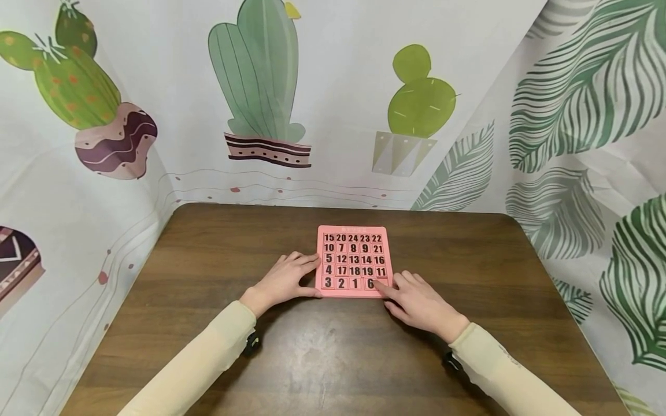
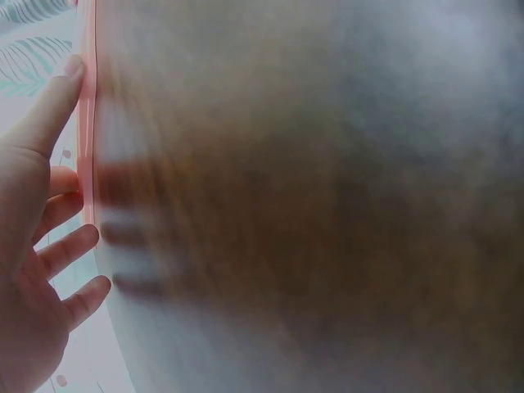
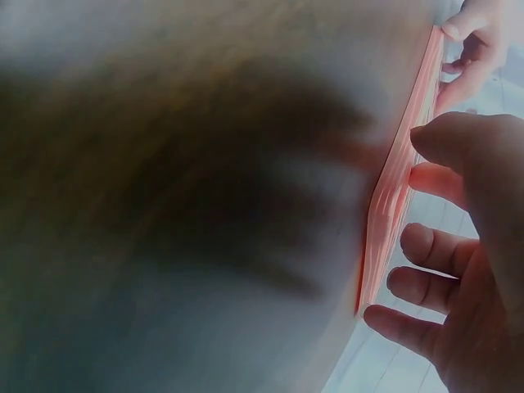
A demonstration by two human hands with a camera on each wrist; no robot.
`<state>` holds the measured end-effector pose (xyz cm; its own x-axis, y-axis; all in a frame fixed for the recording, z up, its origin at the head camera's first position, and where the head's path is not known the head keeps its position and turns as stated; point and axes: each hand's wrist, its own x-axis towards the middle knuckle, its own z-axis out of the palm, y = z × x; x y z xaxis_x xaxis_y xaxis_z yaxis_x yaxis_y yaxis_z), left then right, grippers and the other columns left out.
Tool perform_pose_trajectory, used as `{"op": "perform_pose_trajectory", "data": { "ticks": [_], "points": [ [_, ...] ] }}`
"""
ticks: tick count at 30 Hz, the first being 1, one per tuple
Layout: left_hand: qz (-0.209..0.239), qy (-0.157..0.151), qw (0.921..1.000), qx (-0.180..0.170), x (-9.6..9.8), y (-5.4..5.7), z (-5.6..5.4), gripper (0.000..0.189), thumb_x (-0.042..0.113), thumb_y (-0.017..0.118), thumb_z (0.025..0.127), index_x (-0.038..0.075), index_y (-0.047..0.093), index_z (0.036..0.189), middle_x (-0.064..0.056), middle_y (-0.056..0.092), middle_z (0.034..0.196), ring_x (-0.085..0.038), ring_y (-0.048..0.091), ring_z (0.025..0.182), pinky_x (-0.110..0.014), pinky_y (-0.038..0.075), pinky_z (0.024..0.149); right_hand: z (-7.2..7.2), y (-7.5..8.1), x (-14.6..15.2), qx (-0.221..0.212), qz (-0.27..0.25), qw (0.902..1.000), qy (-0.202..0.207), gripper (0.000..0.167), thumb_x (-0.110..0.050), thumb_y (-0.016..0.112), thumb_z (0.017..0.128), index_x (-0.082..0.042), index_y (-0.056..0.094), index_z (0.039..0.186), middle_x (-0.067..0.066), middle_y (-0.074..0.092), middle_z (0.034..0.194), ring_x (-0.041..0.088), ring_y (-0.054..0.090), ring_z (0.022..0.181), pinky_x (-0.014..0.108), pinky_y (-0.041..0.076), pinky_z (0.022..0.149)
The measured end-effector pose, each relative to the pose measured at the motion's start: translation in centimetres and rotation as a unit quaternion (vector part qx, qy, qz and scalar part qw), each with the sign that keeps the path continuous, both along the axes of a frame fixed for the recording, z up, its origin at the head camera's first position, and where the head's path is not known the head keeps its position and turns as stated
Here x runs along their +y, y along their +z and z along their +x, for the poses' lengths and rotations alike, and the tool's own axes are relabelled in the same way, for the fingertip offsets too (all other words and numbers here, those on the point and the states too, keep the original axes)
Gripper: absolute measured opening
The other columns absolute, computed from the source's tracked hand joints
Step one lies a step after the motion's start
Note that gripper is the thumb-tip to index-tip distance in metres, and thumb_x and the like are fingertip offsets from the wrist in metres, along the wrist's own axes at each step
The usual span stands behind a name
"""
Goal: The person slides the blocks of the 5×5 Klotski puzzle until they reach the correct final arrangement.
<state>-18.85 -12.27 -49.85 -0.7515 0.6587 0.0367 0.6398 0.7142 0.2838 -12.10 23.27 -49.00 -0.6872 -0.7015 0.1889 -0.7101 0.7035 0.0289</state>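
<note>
a pink number puzzle [image 1: 354, 261] lies on the brown table [image 1: 312, 358], between the hands. the left hand [image 1: 285, 279], digits spread, touches its left edge without clamping; the right hand [image 1: 420, 303], fingers apart, sets its index fingertip by tile 6 [image 1: 370, 283].

We see a table [image 1: 447, 242] with a wood-grain top, smooth and fairly glossy, a pale sheen spreading across its near half. The board [image 1: 351, 230] looks like smooth plastic, its edge faintly ridged in the right wrist view; its tiles [image 1: 354, 260] seem plastic too. We take the backdrop [image 1: 343, 86] for matt printed cloth, creased at right, and the sleeves [image 1: 200, 352] for soft, matt cloth.
</note>
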Motion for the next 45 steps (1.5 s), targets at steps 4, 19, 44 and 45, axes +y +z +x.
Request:
{"op": "perform_pose_trajectory", "data": {
  "ticks": [4,19,44,45],
  "points": [
    [0.003,-0.002,1.0,0.0,0.0,0.1,0.0,0.089,0.063,0.076,0.086,0.012,0.052,0.155,-0.006,0.049,0.16,-0.027,0.049,0.133,-0.056,0.042,0.104,-0.1,0.1,-0.5,-0.004,-0.004,1.0,0.006,0.049,-0.028,0.072,0.096,-0.012,0.066,0.142,0.005,0.057,0.093,0.025,0.049,0.085,0.04,0.044,0.079],
    [0.002,-0.002,1.0,-0.004,0.1,0.0,0.0,0.088,0.062,0.076,0.086,0.012,0.052,0.155,-0.006,0.049,0.16,-0.028,0.049,0.134,-0.059,0.041,0.107,-1.8,0.3,0.9,-0.009,0.002,0.9992,-0.04,0.047,-0.029,0.071,0.098,-0.012,0.067,0.141,0.002,0.046,0.083,0.023,0.041,0.078,0.035,0.037,0.07],
    [0.0,0.0,1.0,-0.001,-0.1,-0.2,0.0,0.088,0.063,0.075,0.087,0.013,0.052,0.155,-0.004,0.049,0.16,-0.027,0.05,0.133,-0.059,0.041,0.107,0.5,0.1,1.2,-0.011,-0.015,0.9995,-0.024,0.042,-0.028,0.073,0.097,-0.013,0.071,0.136,0.001,0.048,0.085,0.02,0.042,0.079,0.034,0.039,0.071],
    [0.0,0.0,1.0,0.0,-0.1,-0.2,0.0,0.088,0.063,0.075,0.087,0.013,0.052,0.155,-0.004,0.049,0.16,-0.027,0.05,0.133,-0.059,0.041,0.107,0.4,0.1,1.2,-0.008,-0.014,0.9996,-0.022,0.042,-0.028,0.073,0.097,-0.013,0.071,0.136,0.001,0.048,0.084,0.021,0.042,0.078,0.034,0.039,0.07]
  ]
}}
